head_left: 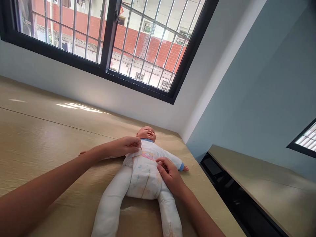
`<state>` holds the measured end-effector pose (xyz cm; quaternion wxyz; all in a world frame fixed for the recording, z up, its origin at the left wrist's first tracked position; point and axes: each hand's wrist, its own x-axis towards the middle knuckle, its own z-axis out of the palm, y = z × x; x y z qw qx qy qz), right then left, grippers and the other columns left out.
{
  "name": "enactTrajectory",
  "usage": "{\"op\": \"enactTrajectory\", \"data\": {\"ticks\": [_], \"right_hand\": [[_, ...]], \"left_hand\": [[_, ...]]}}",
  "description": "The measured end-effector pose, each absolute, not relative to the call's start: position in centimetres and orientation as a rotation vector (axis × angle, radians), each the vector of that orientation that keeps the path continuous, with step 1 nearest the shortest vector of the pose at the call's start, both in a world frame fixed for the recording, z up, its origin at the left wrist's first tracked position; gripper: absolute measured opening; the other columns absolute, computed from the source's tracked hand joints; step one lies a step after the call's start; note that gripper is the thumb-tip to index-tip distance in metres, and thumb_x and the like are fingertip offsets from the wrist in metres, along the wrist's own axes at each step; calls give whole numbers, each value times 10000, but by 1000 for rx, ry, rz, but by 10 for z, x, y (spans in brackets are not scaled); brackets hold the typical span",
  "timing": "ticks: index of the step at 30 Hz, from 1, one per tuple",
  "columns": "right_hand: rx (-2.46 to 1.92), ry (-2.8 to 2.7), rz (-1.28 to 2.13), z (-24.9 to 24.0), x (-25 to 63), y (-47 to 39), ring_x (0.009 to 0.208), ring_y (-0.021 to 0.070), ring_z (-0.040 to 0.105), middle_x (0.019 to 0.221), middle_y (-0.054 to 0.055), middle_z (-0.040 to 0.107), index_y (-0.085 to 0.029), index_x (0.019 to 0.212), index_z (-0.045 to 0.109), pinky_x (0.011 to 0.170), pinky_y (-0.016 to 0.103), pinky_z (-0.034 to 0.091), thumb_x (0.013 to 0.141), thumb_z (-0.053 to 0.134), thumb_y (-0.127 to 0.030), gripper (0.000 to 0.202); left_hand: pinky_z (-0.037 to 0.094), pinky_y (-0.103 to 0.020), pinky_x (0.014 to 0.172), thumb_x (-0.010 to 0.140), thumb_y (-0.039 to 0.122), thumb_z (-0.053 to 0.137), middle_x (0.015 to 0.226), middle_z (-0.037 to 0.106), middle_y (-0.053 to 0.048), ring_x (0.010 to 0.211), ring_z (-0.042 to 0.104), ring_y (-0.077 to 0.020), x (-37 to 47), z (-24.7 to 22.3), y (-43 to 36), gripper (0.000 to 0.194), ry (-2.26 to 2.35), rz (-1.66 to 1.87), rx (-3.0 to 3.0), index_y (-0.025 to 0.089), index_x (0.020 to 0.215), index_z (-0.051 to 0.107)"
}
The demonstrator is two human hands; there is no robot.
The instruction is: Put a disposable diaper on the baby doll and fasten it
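A baby doll (146,132) lies on its back on the wooden table (61,138), head away from me, legs toward me. It wears a white shirt (160,152) with blue collar and cuffs. A white diaper (145,179) with a pink patterned waistband covers its hips, and its legs are white cloth. Over the chest, my left hand (129,145) is closed in a pinch on the shirt's white cloth near its lower edge. My right hand (170,172) has its fingers curled at the diaper's waist, on the right side, with thumb and forefinger close together on its edge.
A barred window (145,42) with a dark frame is in the wall behind the table. To the right, past the table's edge, is a gap and another wooden-topped surface (259,177) with a dark side. Sunlight streaks the table's far left.
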<state>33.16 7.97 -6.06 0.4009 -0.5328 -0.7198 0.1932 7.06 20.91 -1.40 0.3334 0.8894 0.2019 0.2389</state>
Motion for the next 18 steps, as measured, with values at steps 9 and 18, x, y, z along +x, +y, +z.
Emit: {"op": "enactTrajectory", "data": {"ticks": [9, 18], "right_hand": [[-1341, -1807, 484, -61, 332, 80, 741, 142, 483, 882, 16, 538, -195, 1110, 629, 695, 273, 411, 946, 522, -385, 273], [-1351, -1812, 473, -62, 333, 80, 729, 138, 484, 878, 12, 536, -197, 1116, 620, 684, 266, 414, 945, 525, -372, 263]], "left_hand": [[326, -275, 619, 904, 351, 479, 711, 459, 33, 669, 392, -142, 85, -25, 211, 192, 594, 723, 2342, 201, 785, 470], [332, -269, 590, 895, 388, 490, 674, 474, 35, 641, 426, -140, 93, -32, 209, 213, 613, 672, 2262, 188, 828, 518]]}}
